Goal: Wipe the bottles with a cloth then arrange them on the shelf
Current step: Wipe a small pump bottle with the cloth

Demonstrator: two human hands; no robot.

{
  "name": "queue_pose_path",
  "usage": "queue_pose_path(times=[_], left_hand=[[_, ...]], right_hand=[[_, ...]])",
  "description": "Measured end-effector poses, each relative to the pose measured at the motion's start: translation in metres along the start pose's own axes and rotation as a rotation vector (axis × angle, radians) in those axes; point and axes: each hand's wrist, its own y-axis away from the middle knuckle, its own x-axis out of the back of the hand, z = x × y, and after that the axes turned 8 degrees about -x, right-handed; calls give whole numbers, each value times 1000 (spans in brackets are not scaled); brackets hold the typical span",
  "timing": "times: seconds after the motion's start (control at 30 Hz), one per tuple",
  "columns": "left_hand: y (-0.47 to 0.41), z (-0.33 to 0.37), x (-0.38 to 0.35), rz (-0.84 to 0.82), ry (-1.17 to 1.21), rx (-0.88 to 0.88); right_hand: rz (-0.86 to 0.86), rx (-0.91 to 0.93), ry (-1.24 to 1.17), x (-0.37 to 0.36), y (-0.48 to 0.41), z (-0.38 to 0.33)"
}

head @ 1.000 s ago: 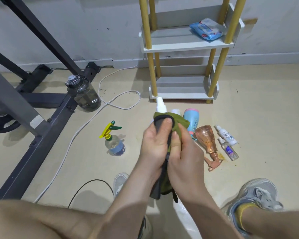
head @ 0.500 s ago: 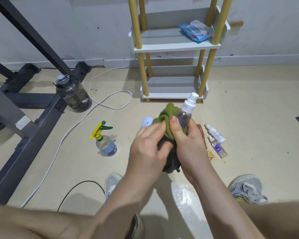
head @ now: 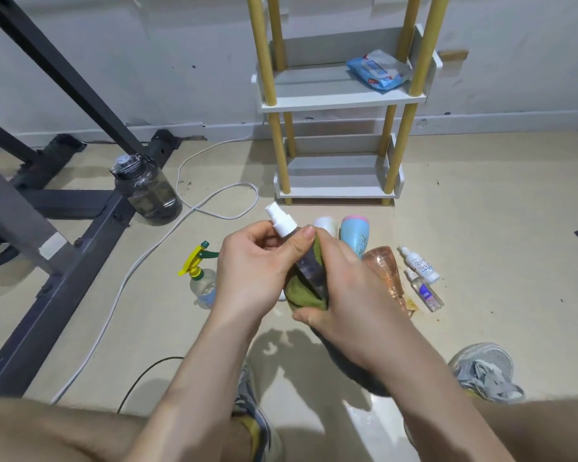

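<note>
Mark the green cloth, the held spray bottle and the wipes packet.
green cloth (head: 301,295): head view, fold below the bottle
spray bottle (head: 309,271): head view, clear body
wipes packet (head: 377,70): head view, blue wrapper

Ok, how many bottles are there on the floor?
7, besides the held bottle: trigger sprayer to its left, jug by the frame, and right of it a white bottle, blue bottle, pink bottle, small white sprayer, small clear sprayer. More may be hidden.

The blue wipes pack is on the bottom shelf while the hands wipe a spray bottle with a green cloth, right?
No: the head view shows the blue wipes pack on the upper visible tier of the shelf, not the bottom one. The rest stands.
</note>
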Motion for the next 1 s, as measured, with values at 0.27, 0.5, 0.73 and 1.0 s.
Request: queue_pose_path(times=[0.27, 0.5, 0.73, 1.0], left_hand=[[0, 7, 30, -623, 183, -77], [2, 16, 22, -356, -367, -32], [1, 16, 22, -390, -363, -34], [7, 12, 13, -450, -611, -236]], right_hand=[[-353, -123, -155, 20, -11, 4], [29, -141, 132, -10, -1, 8], [-70, -148, 73, 16, 0, 7], [-286, -175, -60, 18, -7, 6]])
